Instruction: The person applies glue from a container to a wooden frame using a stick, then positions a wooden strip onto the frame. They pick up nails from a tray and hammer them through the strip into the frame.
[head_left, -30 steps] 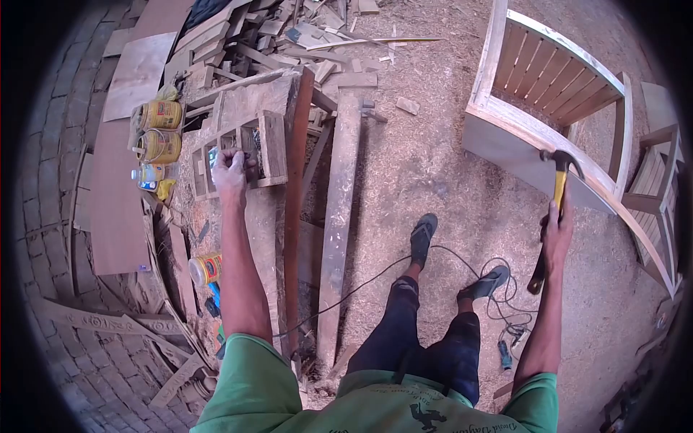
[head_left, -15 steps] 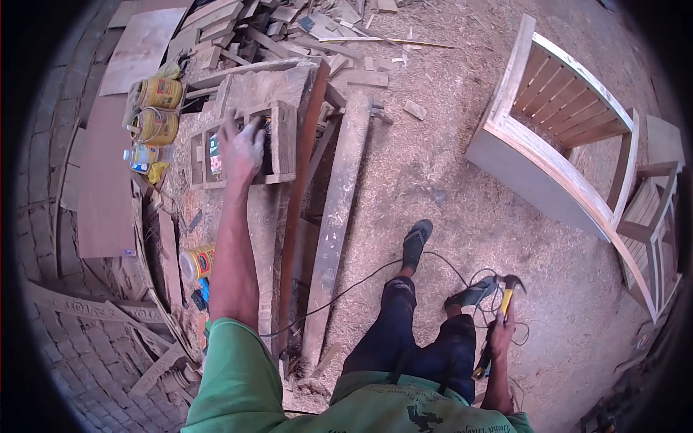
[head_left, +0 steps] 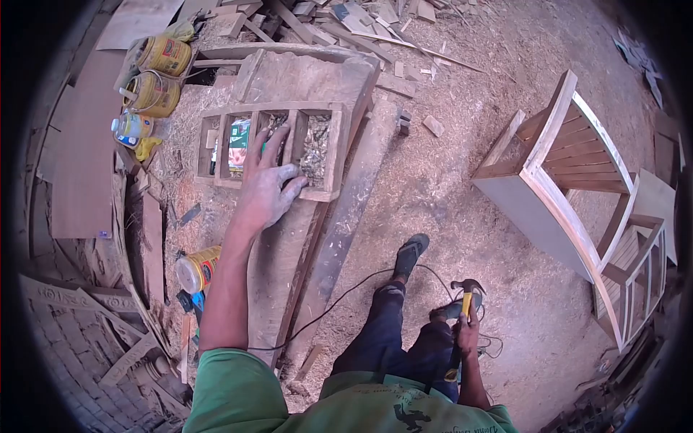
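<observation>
My left hand (head_left: 268, 189) reaches over a wooden tray with divided compartments (head_left: 333, 155). Its fingers are apart, with the fingertips over the compartment to the right of a green-and-white packet (head_left: 238, 144). Whether they touch the small dark items there is hard to see. In the rightmost compartment lie many small bits, perhaps nails (head_left: 314, 151). The tray rests on a rough wooden workbench (head_left: 303, 79). Low at my right side, my right hand (head_left: 468, 335) is closed around a claw hammer (head_left: 467, 299), its head pointing up and its handle yellow and black.
A curved wooden furniture frame (head_left: 570, 195) stands to the right. Yellow tubs (head_left: 159, 94) and a bottle (head_left: 133, 125) line the bench's left side; another yellow tub (head_left: 198, 268) lies nearer. A black cable (head_left: 332, 310) crosses the sawdust-covered floor. Wood offcuts (head_left: 303, 25) are piled at the back.
My view has shifted, and the tray appears closer. My left hand has moved toward the tray's near edge, uncovering the right compartments. My right hand still holds the hammer.
</observation>
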{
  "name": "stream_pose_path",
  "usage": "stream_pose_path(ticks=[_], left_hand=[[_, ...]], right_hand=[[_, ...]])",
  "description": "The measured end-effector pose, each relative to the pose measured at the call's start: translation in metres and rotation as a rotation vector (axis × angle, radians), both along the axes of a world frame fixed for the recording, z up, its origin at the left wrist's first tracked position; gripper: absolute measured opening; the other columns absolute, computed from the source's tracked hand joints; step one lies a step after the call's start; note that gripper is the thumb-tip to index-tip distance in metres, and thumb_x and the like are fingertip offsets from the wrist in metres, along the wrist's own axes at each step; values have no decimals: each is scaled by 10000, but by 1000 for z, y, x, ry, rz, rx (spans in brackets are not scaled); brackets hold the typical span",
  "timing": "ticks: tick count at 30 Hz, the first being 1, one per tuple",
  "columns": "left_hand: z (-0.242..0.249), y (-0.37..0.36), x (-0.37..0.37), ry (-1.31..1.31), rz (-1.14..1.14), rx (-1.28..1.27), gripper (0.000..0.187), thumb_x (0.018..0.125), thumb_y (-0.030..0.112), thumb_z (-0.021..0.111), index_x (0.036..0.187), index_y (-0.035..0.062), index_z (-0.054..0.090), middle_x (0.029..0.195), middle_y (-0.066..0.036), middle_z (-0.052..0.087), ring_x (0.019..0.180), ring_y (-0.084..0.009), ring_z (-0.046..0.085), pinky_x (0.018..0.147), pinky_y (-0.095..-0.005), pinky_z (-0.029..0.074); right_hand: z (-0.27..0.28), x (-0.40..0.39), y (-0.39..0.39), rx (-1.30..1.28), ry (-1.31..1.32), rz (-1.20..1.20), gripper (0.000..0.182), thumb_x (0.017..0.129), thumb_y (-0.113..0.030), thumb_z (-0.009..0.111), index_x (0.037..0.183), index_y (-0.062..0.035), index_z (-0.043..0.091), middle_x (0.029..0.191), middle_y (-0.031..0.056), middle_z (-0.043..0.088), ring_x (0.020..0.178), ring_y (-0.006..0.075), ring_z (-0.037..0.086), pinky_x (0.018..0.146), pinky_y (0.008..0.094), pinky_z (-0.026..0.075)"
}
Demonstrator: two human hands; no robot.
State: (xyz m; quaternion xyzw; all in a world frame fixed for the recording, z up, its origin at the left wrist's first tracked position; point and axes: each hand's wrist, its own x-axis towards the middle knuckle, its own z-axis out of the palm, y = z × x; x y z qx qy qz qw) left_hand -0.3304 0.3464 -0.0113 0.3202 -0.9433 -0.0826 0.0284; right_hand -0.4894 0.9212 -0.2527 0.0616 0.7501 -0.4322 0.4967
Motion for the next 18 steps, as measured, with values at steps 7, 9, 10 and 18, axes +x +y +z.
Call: stream_pose_path(ticks=[7, 9, 10, 18], left_hand=[[-13, -27, -22, 164, 85, -72, 179, 864, 170, 831, 1036, 119, 835, 1676, -149, 439, 1576, -451, 304, 1294, -558, 279], [-19, -30, -29, 93, 30, -95, 190, 855, 173, 841, 1041, 133, 838, 1684, -135, 433, 1574, -453, 305, 1294, -565, 282], [-15, -28, -32, -6, 16, -147, 222, 841, 181, 853, 1060, 148, 839, 1714, -111, 398, 1582, -453, 293, 1305, -572, 266], [-31, -20, -25, 2, 39, -109, 254, 889, 117, 773, 1135, 131, 831, 1789, -119, 237, 1611, -480, 214, 1318, -592, 216]], right_hand=[[10, 6, -44, 8, -43, 37, 651, 1139, -131, 507, 1737, -236, 271, 671, -26, 507, 492, 68, 462, 435, 263, 416], [9, 8, -46, 15, -48, 21, 655, 1136, -125, 503, 1738, -236, 269, 669, -26, 505, 486, 69, 454, 432, 263, 410], [9, 10, -45, 8, -48, 11, 658, 1134, -120, 501, 1738, -236, 268, 667, -27, 502, 484, 70, 450, 430, 264, 406], [3, 20, -30, 52, -65, -29, 659, 1130, -132, 489, 1737, -264, 269, 623, -30, 474, 478, 70, 444, 421, 268, 400]])
